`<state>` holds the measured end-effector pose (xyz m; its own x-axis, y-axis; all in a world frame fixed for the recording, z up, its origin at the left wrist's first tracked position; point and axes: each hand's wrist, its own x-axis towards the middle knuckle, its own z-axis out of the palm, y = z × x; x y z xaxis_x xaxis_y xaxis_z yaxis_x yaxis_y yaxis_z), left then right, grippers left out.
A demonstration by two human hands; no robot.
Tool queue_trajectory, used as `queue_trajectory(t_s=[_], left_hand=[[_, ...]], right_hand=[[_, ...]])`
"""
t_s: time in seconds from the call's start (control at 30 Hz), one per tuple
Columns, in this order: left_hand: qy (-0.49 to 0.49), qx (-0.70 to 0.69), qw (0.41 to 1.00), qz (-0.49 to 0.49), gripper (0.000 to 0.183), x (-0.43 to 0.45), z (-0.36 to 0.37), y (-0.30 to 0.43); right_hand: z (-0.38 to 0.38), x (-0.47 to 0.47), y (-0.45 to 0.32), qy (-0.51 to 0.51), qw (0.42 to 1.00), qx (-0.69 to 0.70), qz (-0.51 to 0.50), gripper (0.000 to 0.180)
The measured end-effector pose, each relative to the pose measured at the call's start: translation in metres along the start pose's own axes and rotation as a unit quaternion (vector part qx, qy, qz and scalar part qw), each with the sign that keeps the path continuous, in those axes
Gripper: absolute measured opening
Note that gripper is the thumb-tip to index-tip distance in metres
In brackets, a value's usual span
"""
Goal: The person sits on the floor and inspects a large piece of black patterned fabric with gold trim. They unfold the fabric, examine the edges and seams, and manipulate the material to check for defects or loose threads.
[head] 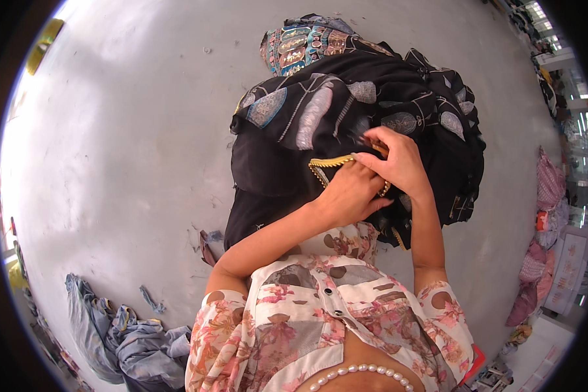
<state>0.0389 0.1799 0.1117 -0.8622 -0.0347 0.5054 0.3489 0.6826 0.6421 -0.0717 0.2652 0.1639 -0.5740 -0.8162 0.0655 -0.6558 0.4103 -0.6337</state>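
A large heap of black embroidered fabric (323, 112) lies in front of me, with silvery leaf-like patches and stitched lines. A yellow-gold beaded trim (331, 161) edges one fold of it. My left hand (350, 193) reaches in from the left with its fingers curled over this trimmed edge. Just above and to the right, my right hand (399, 159) pinches the same edge, its thumb on the trim beside my left fingers. The hands overlap and hide part of the edge. Some right fingertips are blurred.
At the heap's far end lies a multicoloured sequinned panel (304, 46). Grey-blue cloth (137, 343) is piled at lower left, with a small scrap (152, 300) near it. Pink cloth bundles (551, 181) and a white box (568, 269) stand along the right side of the grey floor (142, 147).
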Motion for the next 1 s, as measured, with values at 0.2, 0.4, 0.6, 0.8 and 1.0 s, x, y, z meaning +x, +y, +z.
queue_trajectory(t_s=[0.2,0.4,0.6,0.8,1.0], left_hand=[[0.093,-0.071,0.993,-0.026,0.010,-0.037,-0.021,-0.014],[0.200,-0.072,0.928,-0.305,0.007,-0.080,-0.047,-0.054],[0.166,-0.521,0.675,-0.495,0.054,-0.084,-0.053,-0.067],[0.360,-0.686,0.481,-0.412,0.037,-0.045,-0.044,-0.105],[0.223,-0.566,0.641,-0.468,0.019,-0.073,-0.018,-0.064]], right_hand=[[-0.013,-0.003,0.035,0.091,0.968,0.214,0.092,0.016],[-0.034,0.007,0.062,0.177,0.909,0.349,0.143,0.015],[-0.043,-0.017,0.062,0.172,0.898,0.381,0.140,0.010],[-0.064,-0.094,0.083,0.047,0.898,0.437,0.006,0.024],[-0.084,-0.119,0.135,0.262,0.877,0.244,0.320,0.011]])
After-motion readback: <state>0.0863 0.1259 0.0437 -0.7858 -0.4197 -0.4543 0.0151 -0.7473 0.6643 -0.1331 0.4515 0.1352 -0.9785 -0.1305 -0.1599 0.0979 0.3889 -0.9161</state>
